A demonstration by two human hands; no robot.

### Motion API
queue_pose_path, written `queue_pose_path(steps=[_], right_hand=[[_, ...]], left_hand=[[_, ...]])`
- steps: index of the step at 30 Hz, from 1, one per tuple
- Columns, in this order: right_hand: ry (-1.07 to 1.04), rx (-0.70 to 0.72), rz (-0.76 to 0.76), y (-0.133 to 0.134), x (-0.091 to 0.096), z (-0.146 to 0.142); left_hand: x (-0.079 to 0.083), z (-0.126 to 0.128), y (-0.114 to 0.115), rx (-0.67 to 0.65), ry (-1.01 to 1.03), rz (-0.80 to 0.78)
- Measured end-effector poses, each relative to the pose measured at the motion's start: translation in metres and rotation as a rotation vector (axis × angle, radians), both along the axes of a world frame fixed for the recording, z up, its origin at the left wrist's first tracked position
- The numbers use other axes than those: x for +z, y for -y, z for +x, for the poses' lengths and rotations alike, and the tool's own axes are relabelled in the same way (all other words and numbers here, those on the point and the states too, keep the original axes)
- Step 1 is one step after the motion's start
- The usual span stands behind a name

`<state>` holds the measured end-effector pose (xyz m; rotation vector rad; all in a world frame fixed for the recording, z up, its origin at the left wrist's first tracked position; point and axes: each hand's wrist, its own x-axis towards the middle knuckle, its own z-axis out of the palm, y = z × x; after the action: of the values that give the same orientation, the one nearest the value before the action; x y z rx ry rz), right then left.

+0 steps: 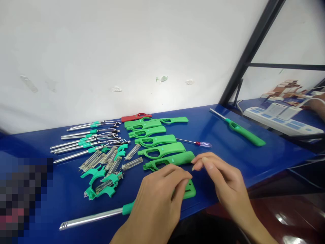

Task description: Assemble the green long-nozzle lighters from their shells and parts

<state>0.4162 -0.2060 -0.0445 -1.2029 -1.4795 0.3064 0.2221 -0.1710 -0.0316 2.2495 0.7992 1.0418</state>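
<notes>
A green gas lighter with a long metal tube lies along the table's front edge. My left hand curls over its handle with bent fingers, hiding most of it. Just right of it, my right hand is raised with thumb and fingertips pinched together; anything between them is too small to tell. Behind my hands, several green lighter handle shells lie in a row. A screwdriver with a clear and red handle rests past them.
Several metal lighter tubes with wires lie at the left. Before them are clear fuel tanks and teal trigger parts. A red shell sits by the wall. A whole green lighter and a power strip are at the right.
</notes>
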Motion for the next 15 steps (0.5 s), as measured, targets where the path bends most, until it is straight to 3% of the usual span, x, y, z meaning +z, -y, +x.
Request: queue_pose_path(steps=[4,10,15], right_hand=[[0.15,-0.087,0.04,-0.002,-0.001,0.014],[0.396,-0.342,-0.011,-0.016,-0.019,0.066],[0.512,-0.277,-0.147,-0.026,-0.031,0.077]], left_hand=[[-0.003,0.003,0.001,-0.001,-0.01,0.074],[-0.009,0.007,0.003,0.012,-0.082,0.063],[-0.014,0.009,0.003,-0.001,-0.136,0.063]])
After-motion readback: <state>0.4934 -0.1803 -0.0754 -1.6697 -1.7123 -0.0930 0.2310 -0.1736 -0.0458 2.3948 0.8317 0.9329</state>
